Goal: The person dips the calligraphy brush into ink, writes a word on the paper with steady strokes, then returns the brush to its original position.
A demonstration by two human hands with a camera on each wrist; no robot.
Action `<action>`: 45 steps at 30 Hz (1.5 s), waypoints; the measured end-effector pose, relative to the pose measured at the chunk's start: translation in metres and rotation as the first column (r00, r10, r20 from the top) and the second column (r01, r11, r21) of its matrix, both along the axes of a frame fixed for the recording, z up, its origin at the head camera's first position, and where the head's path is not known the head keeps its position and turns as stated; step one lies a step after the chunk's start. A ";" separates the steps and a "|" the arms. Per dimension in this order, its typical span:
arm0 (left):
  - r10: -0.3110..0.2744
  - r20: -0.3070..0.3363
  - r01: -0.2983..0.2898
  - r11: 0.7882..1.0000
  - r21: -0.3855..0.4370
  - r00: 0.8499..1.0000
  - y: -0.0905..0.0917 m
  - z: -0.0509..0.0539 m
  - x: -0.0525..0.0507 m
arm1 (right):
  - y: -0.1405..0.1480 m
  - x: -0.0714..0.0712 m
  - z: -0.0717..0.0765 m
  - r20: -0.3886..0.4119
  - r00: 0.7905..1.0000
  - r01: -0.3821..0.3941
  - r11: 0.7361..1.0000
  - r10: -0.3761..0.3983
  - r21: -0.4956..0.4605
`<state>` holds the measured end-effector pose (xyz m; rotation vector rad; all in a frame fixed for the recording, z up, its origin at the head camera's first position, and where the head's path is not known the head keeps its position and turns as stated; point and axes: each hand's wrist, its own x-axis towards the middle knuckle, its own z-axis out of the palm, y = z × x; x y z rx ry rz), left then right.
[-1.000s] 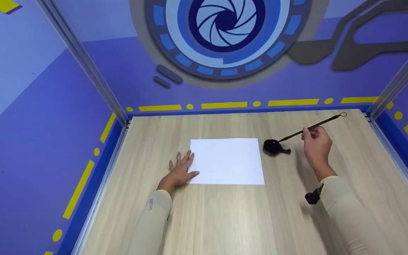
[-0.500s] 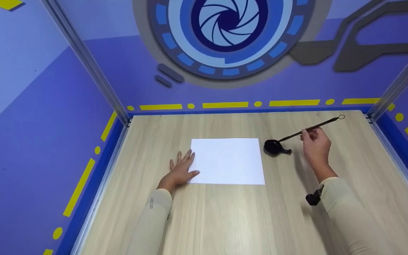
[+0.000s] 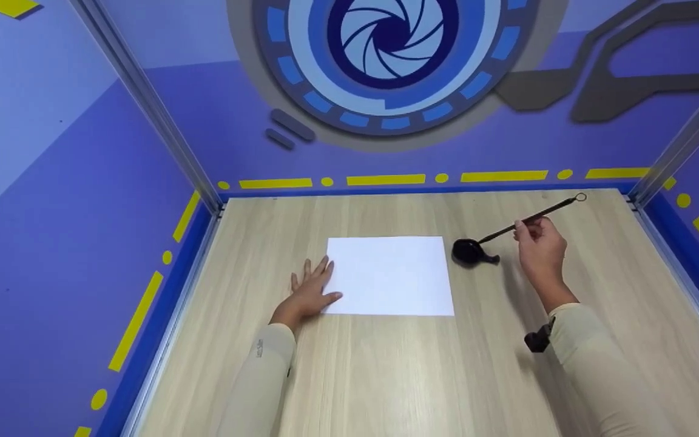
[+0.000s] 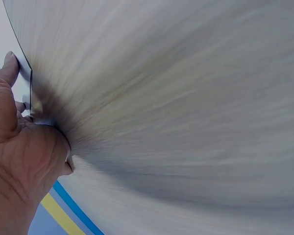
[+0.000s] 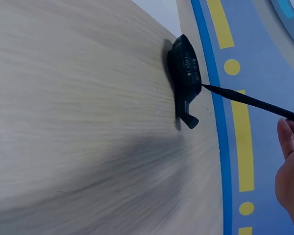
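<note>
"What's the biggest thing around?"

"Blue-violet wall panels (image 3: 198,109) marked with yellow dashes, behind and to both sides of a wood-grain counter (image 3: 386,376)."

"And the arms (image 3: 598,358)?"

"Both reach forward over it in pale sleeves (image 3: 260,379), well apart."

"What lies between them?"

"A white sheet of paper (image 3: 389,276), flat on the counter. The left hand (image 3: 309,296) is palm down at its left edge, fingers straight and spread, thumb on the sheet near the lower corner; that grip has hold of nothing."

"And the right hand (image 3: 543,258)?"

"Raised above the counter, its grip closed in a pinch around the shaft of a calligraphy brush (image 3: 553,210). The brush slants, far end up and outward, tip at the rim of a black dish (image 3: 466,252)."

"Where's the dish?"

"Just beside the paper's right edge, standing between it and the right hand, its short stem toward that hand."
</note>
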<state>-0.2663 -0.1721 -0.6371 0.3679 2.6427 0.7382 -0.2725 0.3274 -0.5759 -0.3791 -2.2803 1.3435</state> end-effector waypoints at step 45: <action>-0.014 0.001 0.014 1.000 -0.001 1.000 0.000 0.004 0.002 | -0.076 0.012 0.022 -0.180 0.984 -0.076 0.949 0.021 -0.306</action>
